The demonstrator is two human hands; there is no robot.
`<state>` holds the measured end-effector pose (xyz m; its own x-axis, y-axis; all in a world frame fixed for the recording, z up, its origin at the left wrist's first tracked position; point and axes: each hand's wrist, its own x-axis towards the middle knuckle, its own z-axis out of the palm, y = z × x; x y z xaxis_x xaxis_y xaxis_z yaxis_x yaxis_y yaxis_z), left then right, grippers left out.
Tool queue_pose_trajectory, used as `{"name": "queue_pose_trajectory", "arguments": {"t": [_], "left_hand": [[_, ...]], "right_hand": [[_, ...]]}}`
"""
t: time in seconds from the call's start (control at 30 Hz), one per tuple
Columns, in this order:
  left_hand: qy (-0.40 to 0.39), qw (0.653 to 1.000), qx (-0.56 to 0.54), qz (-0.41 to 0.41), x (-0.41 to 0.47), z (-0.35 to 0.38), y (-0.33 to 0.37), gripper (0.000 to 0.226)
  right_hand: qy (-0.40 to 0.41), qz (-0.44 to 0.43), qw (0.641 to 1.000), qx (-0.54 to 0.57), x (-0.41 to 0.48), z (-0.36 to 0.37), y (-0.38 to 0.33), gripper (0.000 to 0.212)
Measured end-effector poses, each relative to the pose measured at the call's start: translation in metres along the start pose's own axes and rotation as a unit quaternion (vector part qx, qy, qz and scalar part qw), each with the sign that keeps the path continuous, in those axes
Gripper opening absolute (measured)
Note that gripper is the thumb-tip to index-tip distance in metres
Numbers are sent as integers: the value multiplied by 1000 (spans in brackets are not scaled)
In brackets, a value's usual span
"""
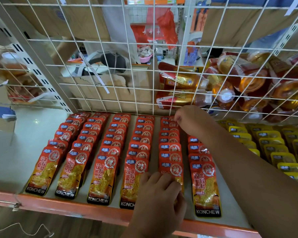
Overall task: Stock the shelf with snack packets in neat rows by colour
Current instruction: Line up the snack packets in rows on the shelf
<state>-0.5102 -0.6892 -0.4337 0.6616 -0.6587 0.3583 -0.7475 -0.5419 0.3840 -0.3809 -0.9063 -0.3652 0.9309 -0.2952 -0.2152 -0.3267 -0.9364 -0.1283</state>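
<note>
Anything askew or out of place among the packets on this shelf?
Slightly. The leftmost red row slants leftward, and its rear packets bunch unevenly. The right hand pinches the fifth row's rear packet, which looks tilted. Yellow rows look tidy.

We see soft, even indoor light, seemingly from overhead, moderately bright with a warm cast. The foil of the red packets [101,170] throws small white glints, and a pale glare spot sits on the floor [36,121] at left. Shadows are faint: thin dark slivers between the rows, and a soft one under the left hand [160,194]. The wide lens bows the wire grid [153,43] and the orange shelf edge [67,206]. The front packets read sharp. The right hand [189,117], the yellow packets [272,145] at the right edge and the goods behind the grid look soft and smeared.
</note>
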Motion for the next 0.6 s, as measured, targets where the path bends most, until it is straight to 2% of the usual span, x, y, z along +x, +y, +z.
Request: {"name": "queue_pose_trajectory", "arguments": {"t": [0.6], "left_hand": [[3,1000,3,0,1,0,0,11]], "right_hand": [[-14,4,1000,9,-2,-4,-2,30]]}}
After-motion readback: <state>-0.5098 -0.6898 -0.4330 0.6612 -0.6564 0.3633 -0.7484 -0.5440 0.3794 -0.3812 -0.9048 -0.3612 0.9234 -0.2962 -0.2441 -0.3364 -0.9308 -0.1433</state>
